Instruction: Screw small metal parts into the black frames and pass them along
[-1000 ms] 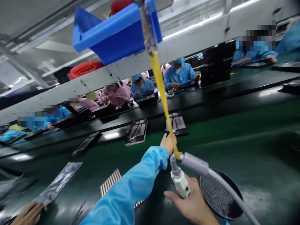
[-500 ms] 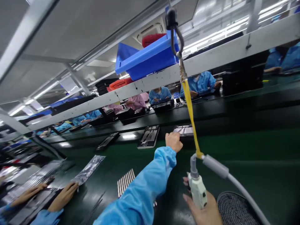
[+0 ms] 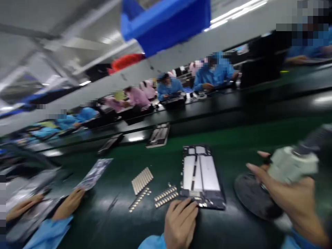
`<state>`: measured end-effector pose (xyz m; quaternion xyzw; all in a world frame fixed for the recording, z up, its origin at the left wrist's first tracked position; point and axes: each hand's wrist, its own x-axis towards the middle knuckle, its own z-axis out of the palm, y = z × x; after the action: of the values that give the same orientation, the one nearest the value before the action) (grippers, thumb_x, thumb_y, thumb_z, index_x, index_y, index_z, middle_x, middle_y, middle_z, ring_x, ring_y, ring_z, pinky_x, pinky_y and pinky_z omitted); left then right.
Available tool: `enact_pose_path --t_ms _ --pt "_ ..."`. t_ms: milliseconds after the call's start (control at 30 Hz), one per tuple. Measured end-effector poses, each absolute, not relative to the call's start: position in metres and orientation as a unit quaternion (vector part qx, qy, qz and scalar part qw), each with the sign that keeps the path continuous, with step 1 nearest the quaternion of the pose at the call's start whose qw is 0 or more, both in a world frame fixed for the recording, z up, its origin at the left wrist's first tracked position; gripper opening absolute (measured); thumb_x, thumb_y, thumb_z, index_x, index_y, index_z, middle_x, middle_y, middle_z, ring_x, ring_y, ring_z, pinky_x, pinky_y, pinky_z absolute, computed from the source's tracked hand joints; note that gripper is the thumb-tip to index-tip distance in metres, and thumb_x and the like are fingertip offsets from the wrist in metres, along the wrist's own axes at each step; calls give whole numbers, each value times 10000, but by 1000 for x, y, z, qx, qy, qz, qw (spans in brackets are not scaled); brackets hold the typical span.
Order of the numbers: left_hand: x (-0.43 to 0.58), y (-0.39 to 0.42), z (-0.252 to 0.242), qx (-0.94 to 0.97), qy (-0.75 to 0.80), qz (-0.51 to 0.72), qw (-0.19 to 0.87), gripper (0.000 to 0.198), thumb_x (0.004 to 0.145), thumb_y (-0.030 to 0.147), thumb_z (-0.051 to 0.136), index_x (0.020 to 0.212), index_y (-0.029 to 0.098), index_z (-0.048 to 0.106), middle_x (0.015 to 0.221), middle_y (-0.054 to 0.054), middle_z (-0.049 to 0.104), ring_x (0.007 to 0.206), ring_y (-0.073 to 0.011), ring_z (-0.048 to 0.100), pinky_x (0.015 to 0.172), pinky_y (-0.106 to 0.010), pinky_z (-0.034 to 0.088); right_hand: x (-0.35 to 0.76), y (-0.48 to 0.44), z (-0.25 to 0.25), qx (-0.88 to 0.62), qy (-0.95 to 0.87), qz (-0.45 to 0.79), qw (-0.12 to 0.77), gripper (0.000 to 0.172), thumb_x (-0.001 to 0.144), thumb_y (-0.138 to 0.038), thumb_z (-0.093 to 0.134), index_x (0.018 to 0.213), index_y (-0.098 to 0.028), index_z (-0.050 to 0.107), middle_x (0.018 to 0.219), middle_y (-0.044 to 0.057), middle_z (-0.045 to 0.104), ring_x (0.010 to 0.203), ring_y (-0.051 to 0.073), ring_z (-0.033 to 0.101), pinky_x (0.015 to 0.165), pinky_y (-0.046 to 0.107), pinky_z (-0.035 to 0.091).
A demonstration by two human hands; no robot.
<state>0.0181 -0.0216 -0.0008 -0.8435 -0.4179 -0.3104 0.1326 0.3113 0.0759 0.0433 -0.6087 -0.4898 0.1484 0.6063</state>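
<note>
Left hand (image 3: 180, 223) resting fingertips on near edge of opened device (image 3: 201, 176) on green counter (image 3: 233, 138), grip loose, holding nothing, right hand (image 3: 287, 197) wrapped around pale screwdriver (image 3: 294, 165), dark round tray (image 3: 252, 197) beneath.

Bright overhead strip lights (image 3: 233, 14) up there, throwing white glare across the dark belt (image 3: 135, 138). Everything's smeared with motion blur, worst at the edges, where lines bend.

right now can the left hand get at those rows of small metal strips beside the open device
Probably yes. The left hand rests on the near edge of the open device, and the metal strips lie just beside its fingers on the dark belt with nothing between. The right hand holds the tool off to the other side.
</note>
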Motion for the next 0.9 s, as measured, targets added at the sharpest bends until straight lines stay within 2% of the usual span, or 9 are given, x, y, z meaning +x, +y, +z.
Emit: enact_pose_path --t_ms 67,167,333,400,467,533,600,767,900 --pt "7 -27 -1 -854 -408 -297 123 446 828 62 532 1224 264 566 1097 1 730 1034 -205 684 830 -365 558 326 77 53 -648 -479 133 578 480 671 -520 720 966 -143 706 599 47 640 573 224 633 660 375 521" --pt "-4 -14 8 -837 -454 -281 119 551 856 155 574 1370 309 447 1203 -25 682 1110 -245 649 919 -449 552 349 82 51 -678 -467 94 559 454 663 -533 699 901 -146 705 550 10 596 553 201 599 597 344 498" --pt "25 17 42 -879 -424 -202 82 689 885 374 599 1483 258 275 1357 -91 569 1264 -297 526 1001 -523 497 374 84 38 -653 -472 65 588 407 706 -524 680 878 -155 685 532 -17 575 486 165 551 553 308 479" --pt "59 28 51 -923 -352 -152 32 830 839 536 618 1497 207 234 1415 -138 499 1327 -334 445 1048 -574 427 379 83 37 -649 -476 34 592 375 712 -516 672 845 -166 672 527 -12 576 476 168 552 536 303 470" --pt "100 40 51 -950 -286 -122 -23 1015 755 688 614 1506 152 189 1474 -183 404 1387 -379 329 1097 -648 297 383 84 35 -654 -480 -4 584 333 718 -502 658 799 -179 657 537 1 587 472 171 551 507 296 451" --pt "142 54 43 -957 -259 -106 -71 1155 673 754 627 1510 118 148 1520 -206 304 1422 -408 225 1120 -689 164 387 86 34 -664 -482 -39 570 305 724 -493 645 735 -189 636 524 10 579 458 172 538 486 294 432" --pt "178 70 32 -954 -265 -87 -110 1212 621 748 663 1511 119 132 1550 -204 232 1426 -424 202 1115 -703 135 391 88 32 -669 -489 -63 556 288 740 -478 628 693 -194 618 500 15 563 439 174 529 479 296 423" --pt "226 104 16 -922 -350 -91 -140 1152 577 558 746 1500 176 172 1585 -166 154 1334 -453 343 1009 -687 331 399 91 28 -660 -505 -96 548 251 780 -421 601 781 -174 645 541 42 610 441 191 571 472 287 429" --pt "226 108 12 -920 -344 -122 -142 1183 570 494 738 1509 194 83 1590 -171 127 1347 -436 330 1012 -683 319 400 90 22 -664 -514 -94 535 237 804 -399 600 886 -186 663 586 46 645 460 199 599 492 285 451"
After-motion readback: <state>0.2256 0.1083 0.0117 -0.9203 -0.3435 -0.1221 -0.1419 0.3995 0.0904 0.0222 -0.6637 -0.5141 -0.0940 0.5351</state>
